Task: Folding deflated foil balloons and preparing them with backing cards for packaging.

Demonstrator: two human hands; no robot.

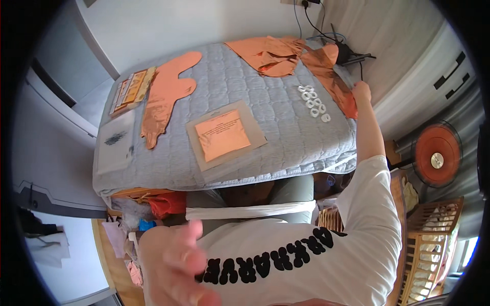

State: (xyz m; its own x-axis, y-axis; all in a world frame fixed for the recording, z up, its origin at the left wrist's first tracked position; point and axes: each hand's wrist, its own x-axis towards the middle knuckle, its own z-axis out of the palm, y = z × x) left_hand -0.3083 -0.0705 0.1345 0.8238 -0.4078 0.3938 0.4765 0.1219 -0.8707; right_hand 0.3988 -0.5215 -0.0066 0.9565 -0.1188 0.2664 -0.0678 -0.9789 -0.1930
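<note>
My left hand [178, 265] is raised close in front of my shirt, slightly blurred, fingers apart and nothing in it. At the bed's right edge, my stretched-out right hand [362, 92] is curled at the side of a long, flat rose-gold foil balloon [332, 81]; its fingertips are hidden. Another crumpled foil piece [268, 53] lies beside that balloon along the far edge. A flat, curvy foil balloon [168, 86] rests on the left half. Nearer me, a folded rose-gold foil [223, 137] sits in a clear packet. Several small white rings [312, 104] lie near the right balloon.
A grey quilted bed [229, 86] spans the space before me. At its left lie patterned packets [133, 91] and a clear plastic bag [116, 143]. A black device with antennas [349, 55] and cables stands at the far right corner. An orange fan [437, 155] and wooden crib [429, 250] stand right.
</note>
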